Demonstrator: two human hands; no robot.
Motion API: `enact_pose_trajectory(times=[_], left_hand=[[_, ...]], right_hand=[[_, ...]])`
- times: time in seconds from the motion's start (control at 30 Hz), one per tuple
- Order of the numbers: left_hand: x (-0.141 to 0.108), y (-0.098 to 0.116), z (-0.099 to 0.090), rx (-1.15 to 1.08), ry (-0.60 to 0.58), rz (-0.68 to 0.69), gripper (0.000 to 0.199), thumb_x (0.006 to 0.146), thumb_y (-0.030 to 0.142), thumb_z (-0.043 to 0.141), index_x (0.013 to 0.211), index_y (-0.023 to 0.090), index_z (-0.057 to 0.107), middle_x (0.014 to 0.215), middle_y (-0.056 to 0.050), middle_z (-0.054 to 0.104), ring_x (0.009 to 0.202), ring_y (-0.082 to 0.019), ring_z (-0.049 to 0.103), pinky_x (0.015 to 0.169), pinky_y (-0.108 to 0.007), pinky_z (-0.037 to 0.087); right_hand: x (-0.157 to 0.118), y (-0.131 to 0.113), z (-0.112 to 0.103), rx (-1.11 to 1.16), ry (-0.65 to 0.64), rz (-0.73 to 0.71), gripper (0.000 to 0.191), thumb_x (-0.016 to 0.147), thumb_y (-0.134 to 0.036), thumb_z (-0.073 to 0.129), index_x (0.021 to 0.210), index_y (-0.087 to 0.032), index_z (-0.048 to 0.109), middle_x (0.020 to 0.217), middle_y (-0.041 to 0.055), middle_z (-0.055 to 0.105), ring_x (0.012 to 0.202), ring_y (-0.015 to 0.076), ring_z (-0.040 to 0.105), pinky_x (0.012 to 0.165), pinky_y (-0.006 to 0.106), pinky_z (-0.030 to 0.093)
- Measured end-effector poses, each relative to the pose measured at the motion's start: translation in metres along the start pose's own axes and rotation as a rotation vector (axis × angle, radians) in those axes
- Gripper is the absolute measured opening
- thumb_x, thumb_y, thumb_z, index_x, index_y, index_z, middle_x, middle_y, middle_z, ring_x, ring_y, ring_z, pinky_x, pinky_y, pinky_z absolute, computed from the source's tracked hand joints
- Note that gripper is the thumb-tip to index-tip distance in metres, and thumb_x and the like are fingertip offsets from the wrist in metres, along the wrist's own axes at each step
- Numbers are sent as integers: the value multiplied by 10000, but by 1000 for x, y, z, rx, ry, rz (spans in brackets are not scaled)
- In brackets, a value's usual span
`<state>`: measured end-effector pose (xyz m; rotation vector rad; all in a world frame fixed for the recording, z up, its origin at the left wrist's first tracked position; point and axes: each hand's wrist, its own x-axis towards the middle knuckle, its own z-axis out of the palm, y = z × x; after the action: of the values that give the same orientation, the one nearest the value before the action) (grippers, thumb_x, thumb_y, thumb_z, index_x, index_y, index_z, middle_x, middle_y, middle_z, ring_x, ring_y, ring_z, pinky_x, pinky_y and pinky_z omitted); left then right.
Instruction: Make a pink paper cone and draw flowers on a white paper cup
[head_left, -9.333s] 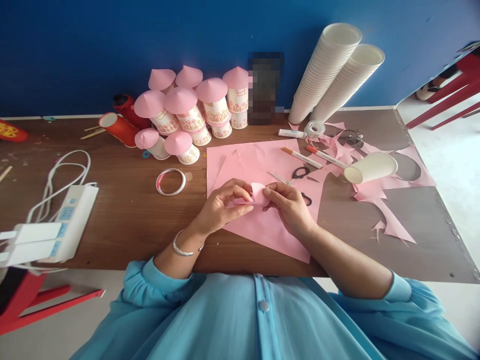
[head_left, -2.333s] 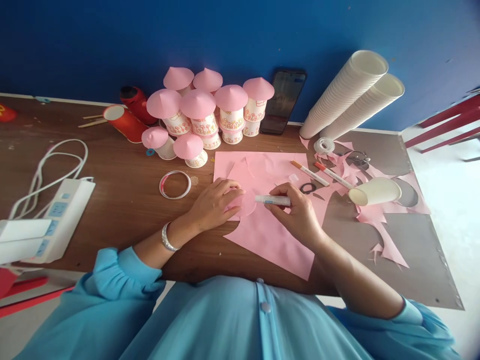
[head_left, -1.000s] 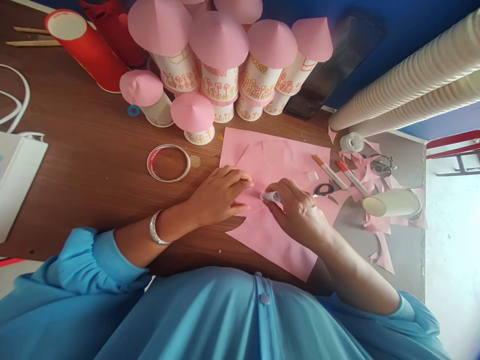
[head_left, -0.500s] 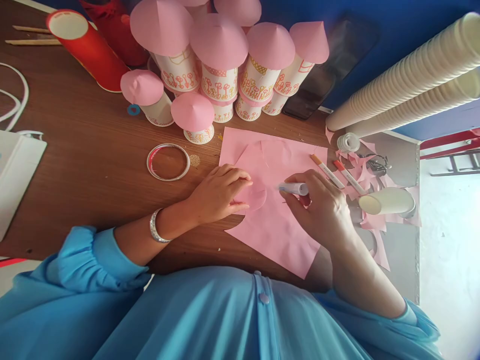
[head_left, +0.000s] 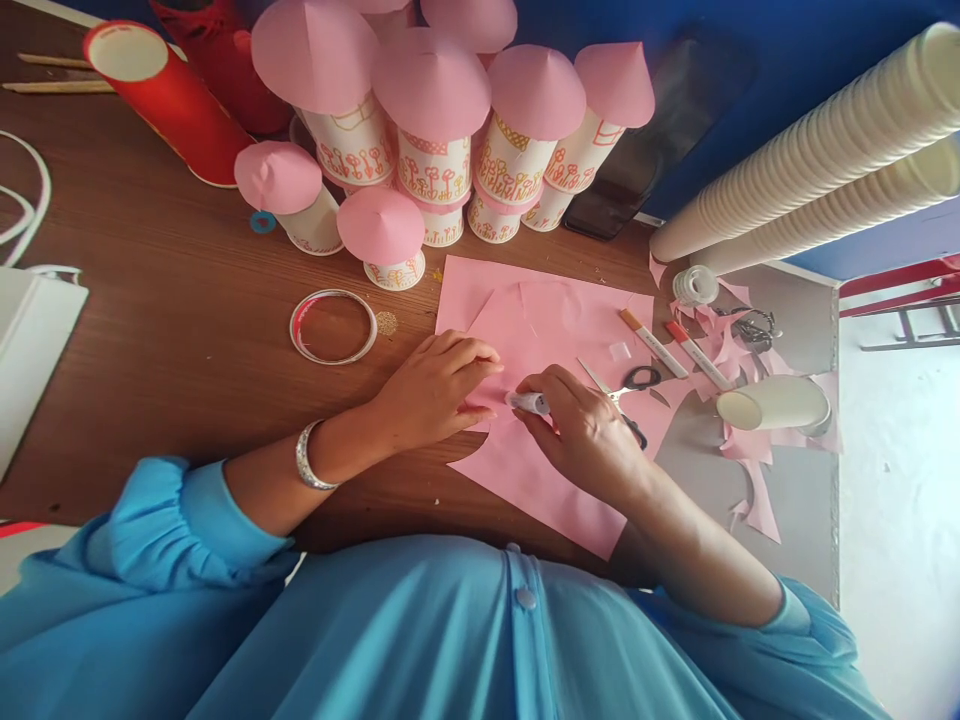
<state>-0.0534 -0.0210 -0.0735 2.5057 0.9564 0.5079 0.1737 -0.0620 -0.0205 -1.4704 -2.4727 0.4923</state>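
A white glue stick [head_left: 529,403] is pinched in the fingers of my right hand [head_left: 581,425], its tip down over a pink paper circle [head_left: 496,388]. My left hand [head_left: 442,385] holds that circle at its left side, thumb below and fingers above. Under both hands lies a large pink paper sheet [head_left: 555,480] with cut edges. Scissors [head_left: 616,395] with black handles rest partly open beside my right hand, which hides part of them. A small translucent cap [head_left: 620,350] sits on the sheet above them.
White cups with pink cone roofs [head_left: 431,85] stand at the back. A tape roll [head_left: 333,327] lies left of the sheet. Two markers [head_left: 652,343], paper scraps [head_left: 761,500] and a tipped cup [head_left: 772,403] are at right. Tall cup stacks [head_left: 810,140] lean behind; a red tube [head_left: 169,105] stands far left.
My right hand has moved left with the glue stick, onto the paper circle beside my left hand. The scissors and the translucent cap have come into sight. My left hand stays in place.
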Motion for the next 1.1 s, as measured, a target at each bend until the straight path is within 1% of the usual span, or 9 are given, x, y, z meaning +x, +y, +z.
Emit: enact_pose_trajectory(times=[0.2,0.37,0.47,0.53,0.6,0.7,0.77,0.9,1.1], left_hand=[[0,1,-1,4,-6,-9,412,882,378,734,1238,200,629,1264,-90,669,1190,-299,573,1048,-463,452],[0,1,-2,-2,-5,-11,386,895,372,721,1227,197,629,1266,-98,669,1188,-303,571,1037,-464,450],[1,2,-3,-19,-11,-18,401,891,356,732,1243,197,622,1274,-102,672,1189,-301,570,1037,-468,447],[1,2,-3,-27,-7,-18,411,889,360,740,1245,193,620,1277,-101,674,1192,-296,571,1040,-463,447],[1,2,-3,-30,-1,-18,409,890,365,743,1238,189,621,1273,-96,677,1192,-291,574,1045,-453,447],[1,2,-2,-24,5,-14,419,884,363,750,1238,181,620,1273,-95,675,1189,-288,575,1054,-450,448],[1,1,-2,-21,0,-11,441,879,373,753,1252,182,615,1283,-96,670,1191,-287,573,1059,-454,448],[1,0,-2,-16,-5,-4,404,906,387,713,1242,180,631,1275,-98,671,1197,-285,574,1057,-452,452],[1,0,-2,-16,9,0,401,920,420,687,1239,181,642,1264,-105,676,1192,-290,578,1048,-458,458]], right_hand=[[-1,7,-6,-8,-55,27,93,987,-189,531,1026,-204,614,932,69,664,754,194,645,633,297,431],[-1,12,-11,-15,-64,29,112,988,-175,513,1031,-201,613,932,70,666,756,189,652,642,291,450],[-2,16,-22,-32,23,35,106,967,-177,541,1039,-211,612,934,65,671,706,180,636,619,297,446],[-4,16,-31,-22,125,79,91,951,-201,591,1033,-231,613,938,54,672,646,164,608,593,300,432],[-4,13,-36,11,173,110,74,947,-225,620,1016,-251,614,924,42,670,603,151,581,577,303,425],[-3,5,-31,70,97,79,69,964,-221,603,1028,-244,610,905,34,663,602,141,576,587,294,439],[-1,0,-21,95,41,42,77,976,-206,580,1047,-217,608,928,41,670,628,137,590,602,282,450],[2,-6,-2,83,-4,-10,80,987,-186,560,1049,-191,611,938,46,682,662,142,615,617,272,450],[-1,-3,-2,-1,-80,-3,108,984,-170,552,1077,-176,607,961,66,693,746,188,675,620,291,444]])
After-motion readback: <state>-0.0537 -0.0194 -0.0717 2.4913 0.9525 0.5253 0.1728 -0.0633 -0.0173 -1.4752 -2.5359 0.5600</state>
